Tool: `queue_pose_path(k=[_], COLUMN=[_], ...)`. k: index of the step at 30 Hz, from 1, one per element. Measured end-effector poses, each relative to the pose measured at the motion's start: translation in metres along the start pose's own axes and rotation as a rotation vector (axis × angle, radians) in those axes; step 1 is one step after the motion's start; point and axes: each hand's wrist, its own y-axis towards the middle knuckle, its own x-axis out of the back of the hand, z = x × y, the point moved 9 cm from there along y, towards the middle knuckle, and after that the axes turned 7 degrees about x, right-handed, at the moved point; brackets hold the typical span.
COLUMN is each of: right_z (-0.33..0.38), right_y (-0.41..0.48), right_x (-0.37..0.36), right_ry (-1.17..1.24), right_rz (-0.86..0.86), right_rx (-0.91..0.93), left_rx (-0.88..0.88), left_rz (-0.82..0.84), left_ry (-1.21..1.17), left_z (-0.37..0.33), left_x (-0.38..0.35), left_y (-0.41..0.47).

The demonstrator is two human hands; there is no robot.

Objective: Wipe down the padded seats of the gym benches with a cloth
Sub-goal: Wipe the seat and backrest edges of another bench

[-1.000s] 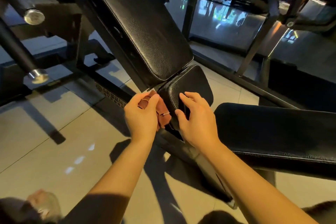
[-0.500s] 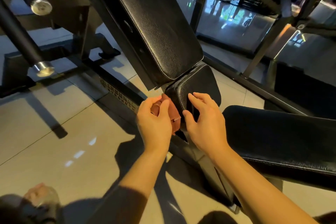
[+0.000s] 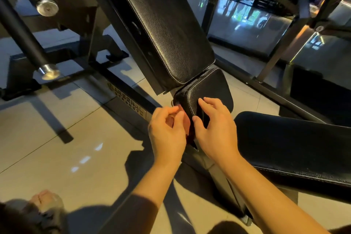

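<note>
A small black padded seat [image 3: 209,85] sits below a long tilted black back pad [image 3: 161,24]. My left hand [image 3: 167,133] grips a reddish-brown cloth [image 3: 187,125] against the seat's left side; most of the cloth is hidden behind the fingers. My right hand [image 3: 216,129] rests on the seat's front edge, fingers spread and slightly bent over the padding. A second black bench pad [image 3: 294,144] lies to the right.
Black steel frame bars [image 3: 131,99] run across the tiled floor [image 3: 57,138]. Two weight pegs with silver ends [image 3: 47,71] stick out at the left. More machine uprights [image 3: 275,57] stand at the back right. My foot [image 3: 45,201] shows at the bottom left.
The cloth has slid lower along the seat's left side and is now mostly covered by my left hand. My right hand stays on the seat's front edge. The camera has moved closer.
</note>
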Motion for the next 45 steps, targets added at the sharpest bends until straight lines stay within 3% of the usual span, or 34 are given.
queue_pose_path(k=[3, 9, 12, 17, 22, 25, 30, 38, 45], right_z=[0.001, -0.002, -0.005, -0.007, -0.008, -0.009, -0.01, -0.008, -0.007], right_y=[0.001, 0.009, 0.009, 0.011, 0.011, 0.007, 0.009, 0.008, 0.008], right_x=[0.0, 0.004, 0.006, 0.007, 0.007, 0.003, 0.002, 0.003, 0.003], right_ry=[0.014, 0.061, 0.101, 0.126, 0.134, 0.142, 0.132, 0.127, 0.136], right_rz=[0.003, 0.061, 0.073, 0.066, 0.095, 0.095, 0.085, 0.078, 0.032], right_rx=[-0.003, 0.031, 0.031, 0.036, 0.045, 0.053, 0.053, 0.043, 0.017], left_rx=[-0.024, -0.09, -0.056, 0.004, -0.047, -0.087, 0.053, -0.075, 0.113], left_rz=[0.063, -0.011, -0.02, 0.119, -0.034, -0.049, 0.066, -0.07, 0.048], left_ry=[0.014, 0.039, -0.001, -0.01, -0.002, 0.038, -0.05, 0.026, -0.028], left_z=[0.005, -0.036, -0.025, 0.012, -0.027, -0.03, 0.016, -0.032, 0.025], left_x=[-0.005, 0.007, 0.004, -0.013, 0.008, 0.006, -0.009, 0.008, -0.011], left_y=[-0.011, 0.037, 0.017, -0.032, 0.027, 0.025, -0.031, 0.035, -0.03])
